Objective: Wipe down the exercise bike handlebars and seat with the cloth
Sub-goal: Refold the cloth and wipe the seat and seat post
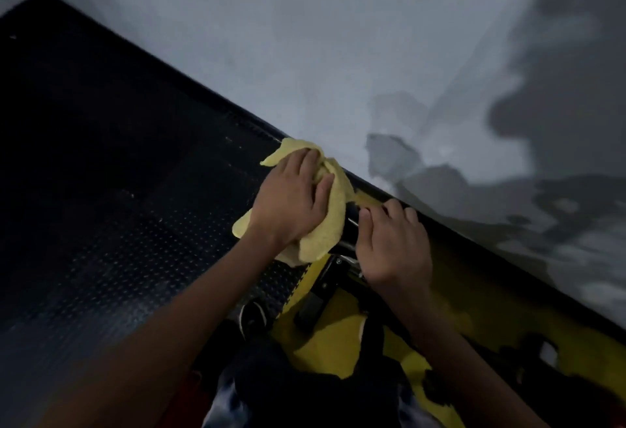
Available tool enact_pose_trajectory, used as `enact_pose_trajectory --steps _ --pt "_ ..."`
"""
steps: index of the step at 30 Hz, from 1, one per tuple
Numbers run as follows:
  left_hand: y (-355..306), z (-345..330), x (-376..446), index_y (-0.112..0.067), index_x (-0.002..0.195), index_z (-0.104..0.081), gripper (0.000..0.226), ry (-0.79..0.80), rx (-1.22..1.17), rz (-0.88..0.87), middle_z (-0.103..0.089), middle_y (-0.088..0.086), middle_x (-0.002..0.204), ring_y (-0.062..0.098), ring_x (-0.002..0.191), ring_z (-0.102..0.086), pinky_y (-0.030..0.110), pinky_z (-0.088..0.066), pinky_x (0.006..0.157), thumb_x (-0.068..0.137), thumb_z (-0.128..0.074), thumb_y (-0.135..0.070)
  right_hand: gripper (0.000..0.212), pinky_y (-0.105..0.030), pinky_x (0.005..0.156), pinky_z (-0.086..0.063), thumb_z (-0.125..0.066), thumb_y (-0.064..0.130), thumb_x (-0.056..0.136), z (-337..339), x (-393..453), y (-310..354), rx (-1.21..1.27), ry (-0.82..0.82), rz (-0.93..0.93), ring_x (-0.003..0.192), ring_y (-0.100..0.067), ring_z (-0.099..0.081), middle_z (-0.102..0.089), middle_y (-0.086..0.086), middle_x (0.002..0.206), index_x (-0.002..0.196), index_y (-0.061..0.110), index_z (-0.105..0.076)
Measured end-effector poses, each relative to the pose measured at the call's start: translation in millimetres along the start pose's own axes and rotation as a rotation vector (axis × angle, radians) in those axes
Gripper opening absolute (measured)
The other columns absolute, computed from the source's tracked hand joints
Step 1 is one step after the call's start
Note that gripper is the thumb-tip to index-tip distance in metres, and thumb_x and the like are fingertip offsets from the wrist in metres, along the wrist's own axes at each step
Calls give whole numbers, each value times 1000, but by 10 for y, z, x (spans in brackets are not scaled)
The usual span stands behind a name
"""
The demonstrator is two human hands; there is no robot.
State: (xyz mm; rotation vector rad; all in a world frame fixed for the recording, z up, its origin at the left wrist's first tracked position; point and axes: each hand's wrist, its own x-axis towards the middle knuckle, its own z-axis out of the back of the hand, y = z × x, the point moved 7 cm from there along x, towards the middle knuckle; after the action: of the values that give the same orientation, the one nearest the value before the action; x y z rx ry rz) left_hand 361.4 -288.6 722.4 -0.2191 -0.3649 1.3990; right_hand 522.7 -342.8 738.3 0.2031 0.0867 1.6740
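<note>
Wiping looks under way on a dark bike part, likely the handlebar (pixel 350 224): the left hand (pixel 291 204) presses the yellow cloth (pixel 333 211) around it, fingers curled. Just right, the right hand (pixel 394 241) rests on the bar, seemingly steadying it. Next, the cloth must slide along the bar.

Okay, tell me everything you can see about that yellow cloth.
The pale yellow fabric cloth looks soft and nubby, like microfibre. It is bunched and creased, not spread flat, draped over a dark bar of the exercise bike. The left hand lies palm down on top, fingers spread across its folds. Loose corners stick out above and below that hand. The right hand sits just beside it.
</note>
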Motion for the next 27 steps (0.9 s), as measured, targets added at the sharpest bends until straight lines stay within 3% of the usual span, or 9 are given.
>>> enact_pose_trajectory --steps 2,4,7,13,17,21,27 --pt "-68 -15 147 -3 134 -57 46 74 -19 -179 -62 13 131 29 122 -55 41 -40 107 105 -42 -36 33 -38 62 -32 -40 15 106 20 -7 31 -122 -44 -32 68 -23 -38 -50 -6 73 82 11 -62" --pt "-80 -35 294 -9 121 -65 40 152 -41 -278 -67 8 115 26 108 -59 42 -44 98 106 -40 -36 29 -33 66 -23 -40 23 105 5 -10 -29 -62 -65 -189 71 -19 -33 -50 -3 77 79 17 -53" --pt "-47 -95 463 -15 110 -68 41 262 -79 -303 -68 3 104 23 96 -61 42 -48 84 106 -37 -41 30 -35 68 -22 -39 27 104 -8 -37 -62 -53 -157 -355 72 -21 -33 -49 -6 77 77 16 -49" --pt "26 -187 551 -18 93 -67 40 356 -115 -322 -69 -5 93 19 84 -63 40 -51 74 100 -39 -45 30 -39 74 -30 -40 30 103 -71 -198 -63 -87 -254 -545 79 -25 -44 -55 -4 84 85 15 -60" --pt "12 -176 598 -25 103 -75 39 363 -197 -356 -74 -10 101 12 89 -67 34 -54 81 99 -44 -48 28 -39 77 -31 -45 28 102 -66 -265 -69 -72 -350 -620 81 -25 -46 -57 -3 85 85 16 -63" --pt "-52 -207 635 -27 110 -74 38 442 -164 -497 -73 -11 105 10 91 -67 32 -53 81 103 -42 -49 27 -39 85 -32 -46 26 101 -74 -335 -55 -14 -427 -692 86 -24 -48 -59 -2 92 88 15 -67" --pt "-168 -314 668 -25 121 -67 50 643 -110 -773 -70 -8 114 12 97 -65 31 -52 83 105 -28 -53 29 -41 111 -31 -46 22 103 -92 -391 52 52 -621 -957 117 -27 -52 -60 -5 124 114 15 -72"
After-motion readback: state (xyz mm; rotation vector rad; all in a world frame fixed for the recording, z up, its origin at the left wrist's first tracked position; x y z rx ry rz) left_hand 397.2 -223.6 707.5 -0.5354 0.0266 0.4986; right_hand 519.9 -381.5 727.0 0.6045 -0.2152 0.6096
